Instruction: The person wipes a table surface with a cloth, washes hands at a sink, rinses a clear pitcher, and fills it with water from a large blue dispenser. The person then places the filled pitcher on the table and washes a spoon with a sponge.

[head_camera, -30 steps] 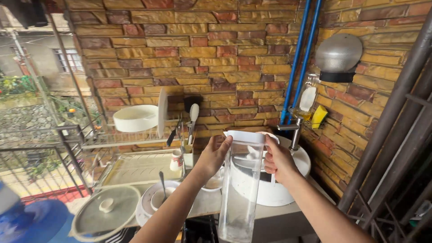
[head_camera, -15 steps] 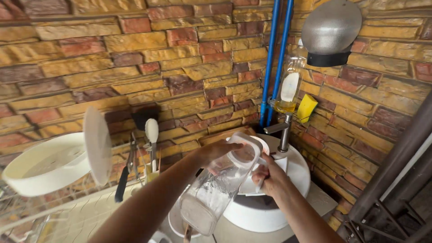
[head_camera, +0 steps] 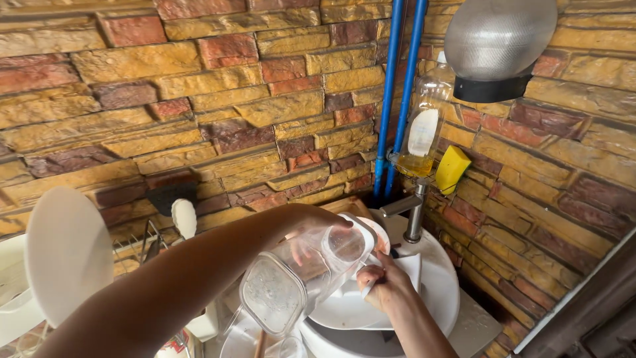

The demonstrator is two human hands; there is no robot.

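A clear plastic pitcher [head_camera: 291, 282] with a white rim lies tilted, its square bottom toward me and its mouth over the white round sink [head_camera: 442, 292]. My left hand [head_camera: 322, 220] grips the pitcher near its mouth from above. At the pitcher's white handle, my right hand [head_camera: 380, 286] is closed around it, just above a white plate [head_camera: 344, 311] lying in the sink. A metal faucet [head_camera: 412, 211] stands right behind the pitcher's mouth.
A dish soap bottle [head_camera: 421, 122] and a yellow sponge [head_camera: 452, 168] sit in a holder by two blue pipes [head_camera: 396, 99]. A round lamp [head_camera: 498, 41] hangs top right. A white plate [head_camera: 67, 252] and a white spoon [head_camera: 184, 217] stand at left before the brick wall.
The pitcher went from upright to steeply tilted, its bottom swinging up toward me and its mouth down to the sink. Both hands stayed on it; my view moved closer.
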